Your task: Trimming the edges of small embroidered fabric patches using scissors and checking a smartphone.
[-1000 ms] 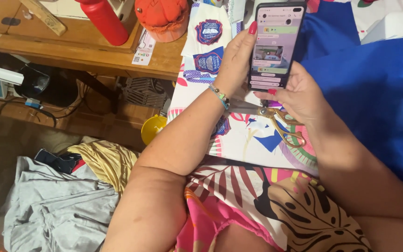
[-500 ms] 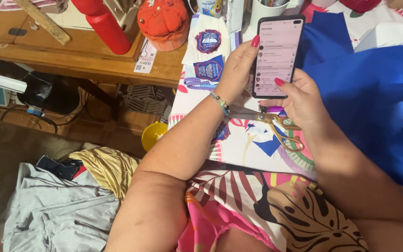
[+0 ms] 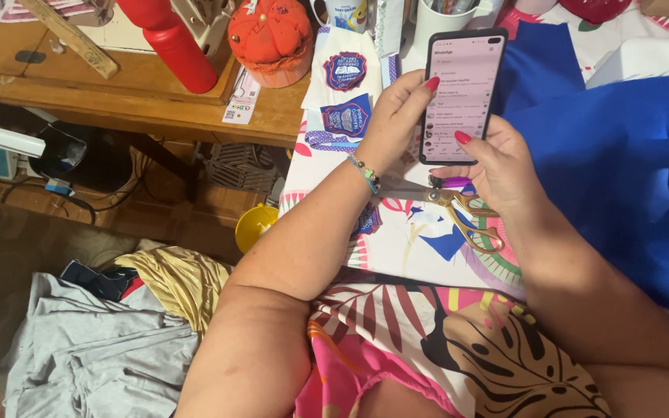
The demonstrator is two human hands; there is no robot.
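- Since 0.5 s ago: smartphone [image 3: 459, 94] about where it was, screen now on a pale list page; both hands holding as before.
- Phone upright over the patterned table cover [image 3: 396, 240], lit screen toward the camera, dark case.
- Left hand [image 3: 392, 116] wrapped on the phone's left edge, fingers curled behind it, thumb with red nail at the upper left corner of the screen.
- Right hand [image 3: 497, 166] cupped under the lower right of the phone, thumb with red nail pressed on the screen's lower right; other fingers folded below.
- Beaded bracelet [image 3: 365, 172] around the left wrist.
- Gold-handled scissors [image 3: 462, 213] flat on the cover just below the hands, blades closed, pointing left.
- Blue fabric [image 3: 621, 162] spread across the right side, partly under the right forearm.
- 2 embroidered blue patches [image 3: 346, 93] on white cloth just left of the left hand.
- Orange pincushion [image 3: 271, 35] and red bottle [image 3: 168, 42] on the wooden table [image 3: 141, 93] at upper left.
- White cup [image 3: 447, 15] of tools behind the phone.
- Yellow bowl [image 3: 253, 226] low beside the table edge.
- Grey garment [image 3: 94, 356] and yellow cloth [image 3: 180, 279] on the floor at lower left.
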